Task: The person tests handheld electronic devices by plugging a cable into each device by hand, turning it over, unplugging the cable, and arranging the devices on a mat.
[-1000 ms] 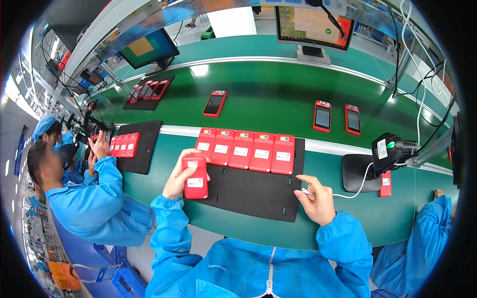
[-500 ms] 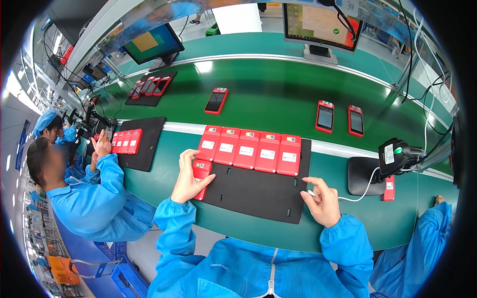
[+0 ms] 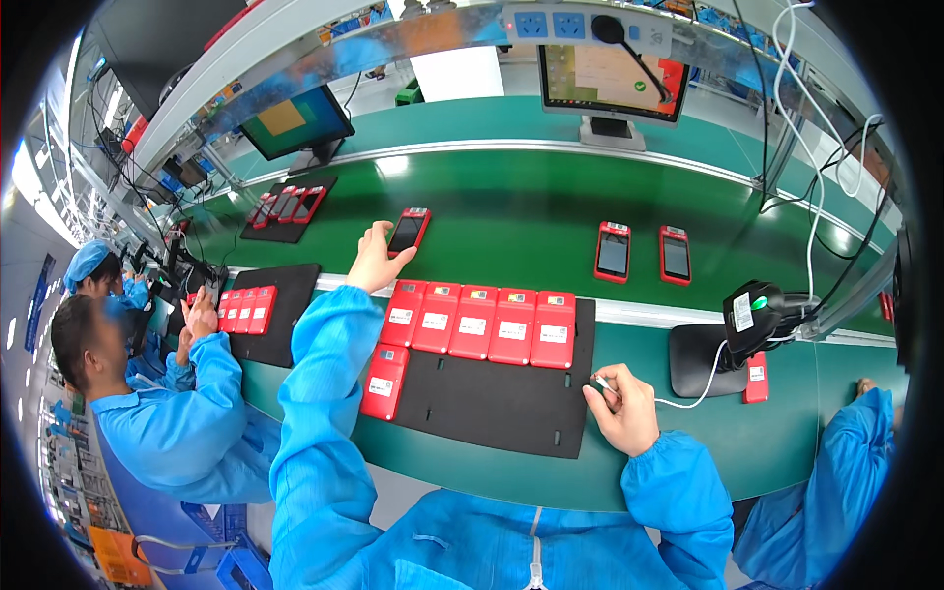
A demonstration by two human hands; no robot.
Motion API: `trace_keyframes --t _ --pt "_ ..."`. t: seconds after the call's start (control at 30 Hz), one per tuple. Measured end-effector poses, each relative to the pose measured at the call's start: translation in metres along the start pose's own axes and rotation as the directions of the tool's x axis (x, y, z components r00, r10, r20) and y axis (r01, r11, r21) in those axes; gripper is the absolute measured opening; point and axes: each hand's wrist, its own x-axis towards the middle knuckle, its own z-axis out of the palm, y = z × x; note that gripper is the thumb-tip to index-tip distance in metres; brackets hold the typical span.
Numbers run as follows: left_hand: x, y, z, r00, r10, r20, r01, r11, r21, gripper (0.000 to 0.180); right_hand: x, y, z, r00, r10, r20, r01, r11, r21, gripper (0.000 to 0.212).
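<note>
My left hand [image 3: 380, 260] reaches over the green belt, thumb and fingers apart, at the near left edge of a red handheld device [image 3: 409, 232] lying screen up. My right hand [image 3: 625, 408] pinches the white plug end of a cable [image 3: 688, 401] beside the right edge of a black mat [image 3: 482, 405]. Along the mat's far side, several red devices [image 3: 473, 324] lie in a row, labelled backs up. One more red device [image 3: 384, 382] lies below the row's left end.
Two red devices [image 3: 613, 253] lie screen up farther right on the belt. A scanner [image 3: 749, 317] on a black stand [image 3: 694, 360] is at right, with a red device [image 3: 755, 379] beside it. At left a co-worker [image 3: 177, 423] sits by another mat [image 3: 295, 315] of devices. Monitors [image 3: 612, 88] stand beyond.
My left hand has left the single device below the row and moved up and away to the device on the belt. My right hand keeps its pinch. The whole view has shifted slightly.
</note>
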Motion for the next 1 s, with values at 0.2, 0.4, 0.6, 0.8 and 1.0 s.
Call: trace_keyframes --t 0.2,0.4,0.6,0.8,1.0 --pt "0.046 -0.013 0.045 0.983 -0.182 0.025 0.174 0.967 0.187 0.091 0.003 -0.003 -0.005 0.998 -0.061 -0.027 0.061 0.998 -0.023 0.016" --pt "0.044 -0.019 0.045 0.967 -0.235 -0.094 0.248 0.954 0.167 0.085 0.0 -0.002 0.001 0.985 -0.168 0.037 0.171 0.979 -0.111 0.019" --pt "0.01 0.071 0.023 0.947 -0.286 0.149 0.245 0.336 -0.909 0.077 -0.006 -0.008 -0.004 0.983 -0.18 0.032 0.183 0.977 -0.113 0.016" --pt "-0.098 0.151 0.018 0.963 0.066 0.261 0.269 -0.148 -0.952 0.094 -0.006 -0.013 -0.001 0.973 -0.231 0.018 0.232 0.969 -0.084 0.018" --pt "-0.173 0.201 0.065 0.978 -0.07 0.199 0.196 -0.042 -0.98 0.1 -0.005 -0.012 0.0 0.968 -0.25 0.012 0.25 0.965 -0.08 0.019"
